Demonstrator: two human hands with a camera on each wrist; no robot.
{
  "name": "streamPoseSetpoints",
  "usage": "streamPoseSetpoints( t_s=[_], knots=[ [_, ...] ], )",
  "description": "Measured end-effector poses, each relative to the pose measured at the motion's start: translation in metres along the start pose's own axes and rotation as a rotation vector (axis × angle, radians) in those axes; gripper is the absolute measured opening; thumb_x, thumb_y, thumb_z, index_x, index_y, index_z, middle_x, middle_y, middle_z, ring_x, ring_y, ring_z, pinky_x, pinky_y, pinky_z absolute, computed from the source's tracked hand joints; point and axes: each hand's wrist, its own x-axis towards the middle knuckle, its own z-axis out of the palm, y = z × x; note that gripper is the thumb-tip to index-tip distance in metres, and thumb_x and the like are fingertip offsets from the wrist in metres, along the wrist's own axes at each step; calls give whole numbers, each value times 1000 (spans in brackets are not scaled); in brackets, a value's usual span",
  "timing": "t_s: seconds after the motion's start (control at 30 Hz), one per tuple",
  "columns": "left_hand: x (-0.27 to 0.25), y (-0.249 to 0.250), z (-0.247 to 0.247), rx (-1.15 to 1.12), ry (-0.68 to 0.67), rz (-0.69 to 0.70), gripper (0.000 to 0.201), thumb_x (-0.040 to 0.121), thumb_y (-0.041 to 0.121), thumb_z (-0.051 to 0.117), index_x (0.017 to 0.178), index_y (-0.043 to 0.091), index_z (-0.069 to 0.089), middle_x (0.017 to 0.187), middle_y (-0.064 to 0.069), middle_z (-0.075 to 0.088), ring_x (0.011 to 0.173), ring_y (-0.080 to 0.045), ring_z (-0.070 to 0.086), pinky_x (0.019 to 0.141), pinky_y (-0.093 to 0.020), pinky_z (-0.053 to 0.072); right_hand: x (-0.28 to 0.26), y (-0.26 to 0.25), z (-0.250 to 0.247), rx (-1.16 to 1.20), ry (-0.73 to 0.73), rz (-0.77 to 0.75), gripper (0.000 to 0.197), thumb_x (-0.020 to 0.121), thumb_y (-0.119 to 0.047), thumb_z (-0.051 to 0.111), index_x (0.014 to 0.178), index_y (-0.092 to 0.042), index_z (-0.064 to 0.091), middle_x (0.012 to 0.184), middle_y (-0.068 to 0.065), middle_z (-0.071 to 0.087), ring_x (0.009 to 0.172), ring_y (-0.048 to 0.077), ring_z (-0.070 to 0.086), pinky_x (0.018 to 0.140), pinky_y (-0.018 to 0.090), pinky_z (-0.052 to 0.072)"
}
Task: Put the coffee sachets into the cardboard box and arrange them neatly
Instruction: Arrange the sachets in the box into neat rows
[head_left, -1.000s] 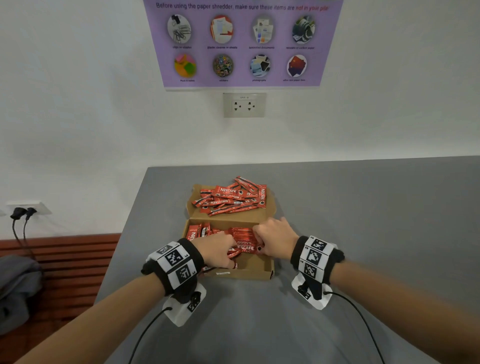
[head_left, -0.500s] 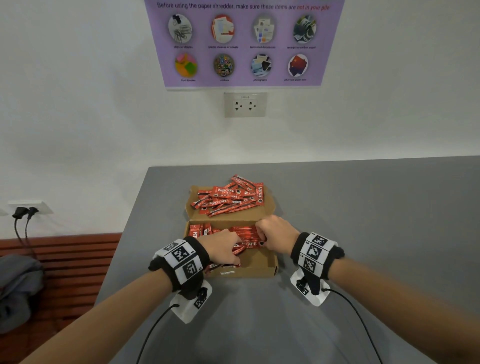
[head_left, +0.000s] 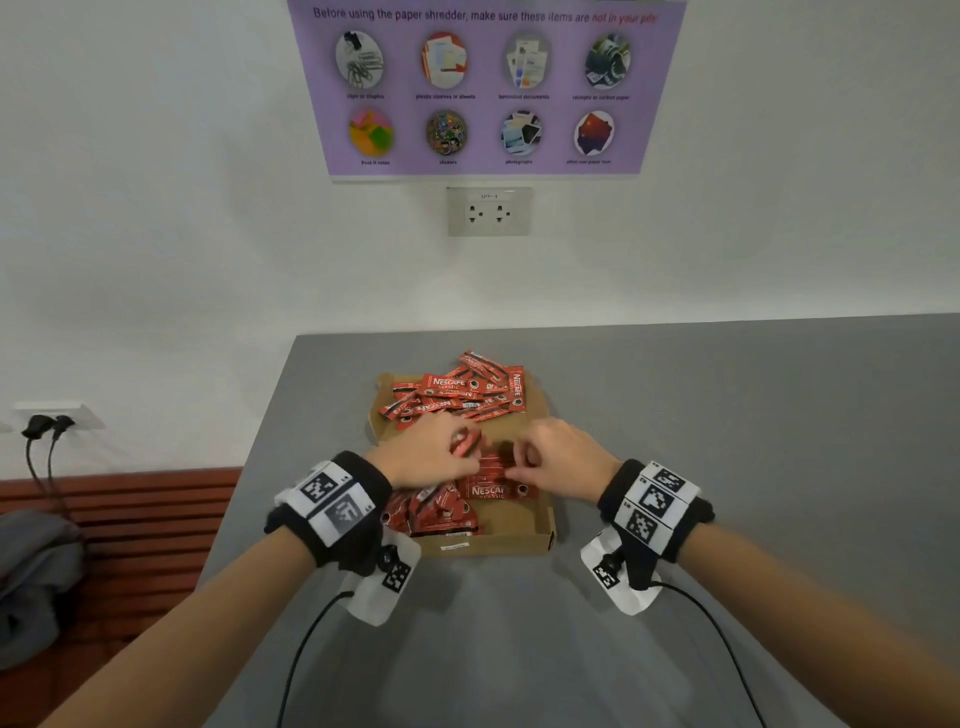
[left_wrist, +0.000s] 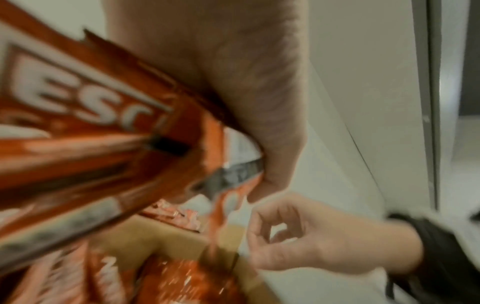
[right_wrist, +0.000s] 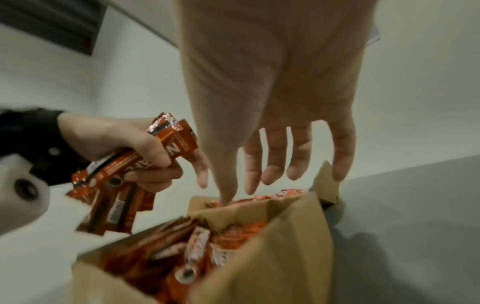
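Left hand (right_wrist: 122, 148) holds a small bunch of red foil coffee sachets (right_wrist: 155, 156), with the fingers curled round the middle of the bunch, up above the flat brown cardboard box (head_left: 524, 540). Right hand (head_left: 563, 460) holds nothing; its fingers (right_wrist: 275, 162) hang loose and spread just over the box. That box sits on the big grey table (head_left: 727, 441), near the front edge. Inside the box more red sachets (head_left: 441, 512) lie packed toward the left side, and one sachet with white letters (head_left: 493, 491) lies flat on top. A messy pile of loose sachets (head_left: 457, 395) rests on the open box flap behind. These sachets look very light, thin and bendy, and the shiny foil is probably slippery, so a bunch could fan out or slide apart. I think the best place to take hold is across the middle, pinching the flat sides, with all the ends lined up. A soft squeeze should be enough, since hard squeezing may crumple them.
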Motion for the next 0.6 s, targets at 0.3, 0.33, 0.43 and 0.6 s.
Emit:
streamPoseSetpoints(
  t_s=[0.3, 0.33, 0.43, 0.6],
  knots=[
    [7, 31, -5, -775, 687, 21, 20, 88, -1, 52, 83, 17, 58, 66, 2, 57, 60, -9, 56, 70, -25, 47, 2, -51, 7, 469, 77, -194, 48, 91, -12, 49, 136, -5, 31, 120, -3, 50, 105, 10, 50, 94, 26, 39],
    [7, 30, -4, -789, 716, 22, 22, 88, -1, 51, 83, 18, 59, 64, 1, 56, 59, -10, 55, 68, -24, 47, 3, -52, 6, 521, 90, -188, 44, 92, -8, 47, 133, -3, 34, 115, -4, 50, 100, 7, 50, 90, 22, 38],
    [6, 26, -3, -870, 768, 7, 21, 90, 0, 49, 85, 19, 58, 57, 2, 56, 57, -11, 56, 70, -26, 47, 0, -55, 6, 629, 105, -147, 35, 97, -13, 44, 131, -4, 38, 112, -3, 53, 90, -3, 51, 83, 16, 38],
    [10, 27, -2, -976, 831, -56, 16, 90, 3, 50, 88, 17, 57, 60, -2, 56, 55, -14, 54, 69, -35, 47, -1, -65, 12, 819, 4, -78, 81, 84, -35, 65, 144, -13, 15, 137, 0, 47, 118, 7, 51, 100, 23, 41]
  ],
)
